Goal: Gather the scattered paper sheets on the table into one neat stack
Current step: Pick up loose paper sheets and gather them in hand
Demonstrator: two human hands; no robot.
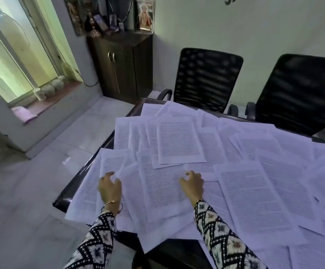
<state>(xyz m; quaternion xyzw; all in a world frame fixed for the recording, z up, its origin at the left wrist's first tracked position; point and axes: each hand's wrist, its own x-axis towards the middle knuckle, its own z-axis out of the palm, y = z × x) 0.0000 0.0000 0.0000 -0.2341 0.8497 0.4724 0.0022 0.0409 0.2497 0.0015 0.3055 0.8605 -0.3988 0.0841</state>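
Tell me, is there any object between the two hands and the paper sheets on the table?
Nothing visible is in the way. The left hand and the right hand rest on the paper sheets, and only paper shows on the table. The two chairs stand behind its far edge.

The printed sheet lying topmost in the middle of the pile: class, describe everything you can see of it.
The printed sheet is white paper, filled with dense lines of text inside margins, too blurred to read. It lies flat, face up, slightly turned, uncovered, resting on other sheets, far left on the table. The left hand and right hand are on nearer sheets, not touching it.
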